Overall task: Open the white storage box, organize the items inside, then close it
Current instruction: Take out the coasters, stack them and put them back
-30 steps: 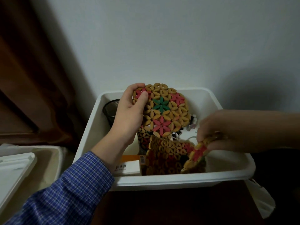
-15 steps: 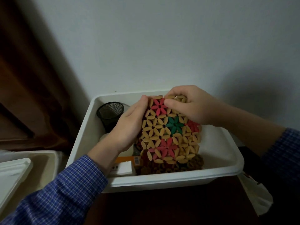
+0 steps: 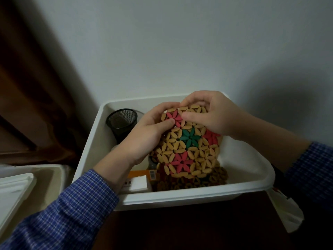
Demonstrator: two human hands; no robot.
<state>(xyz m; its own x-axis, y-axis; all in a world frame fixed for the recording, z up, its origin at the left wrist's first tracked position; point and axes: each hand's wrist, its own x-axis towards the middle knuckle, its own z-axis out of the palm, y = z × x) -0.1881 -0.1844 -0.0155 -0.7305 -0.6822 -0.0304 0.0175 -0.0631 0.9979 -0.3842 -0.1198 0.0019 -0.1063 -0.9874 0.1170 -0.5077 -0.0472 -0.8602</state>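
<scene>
The white storage box (image 3: pixel 180 194) stands open against the wall. Both hands hold a stack of flower-patterned wooden mats (image 3: pixel 189 147) upright over its middle. My left hand (image 3: pixel 146 136) grips the stack's left edge, thumb on a red flower. My right hand (image 3: pixel 209 114) curls over the top right edge. More mats (image 3: pixel 191 183) lie dark at the box's bottom. A black mesh cup (image 3: pixel 121 121) stands in the back left corner. An orange and white carton (image 3: pixel 142 179) lies at the front left inside the box.
A white lid (image 3: pixel 12 192) rests on another pale container (image 3: pixel 46 175) at the left. A brown curtain (image 3: pixel 27 87) hangs at the far left. White paper or cloth (image 3: pixel 286 212) hangs off the box's right front corner. Dark surface lies in front.
My right hand left the lower mats in the box and came up to the top of the upright stack. Both hands now hold the stack together, slightly lower and more centred.
</scene>
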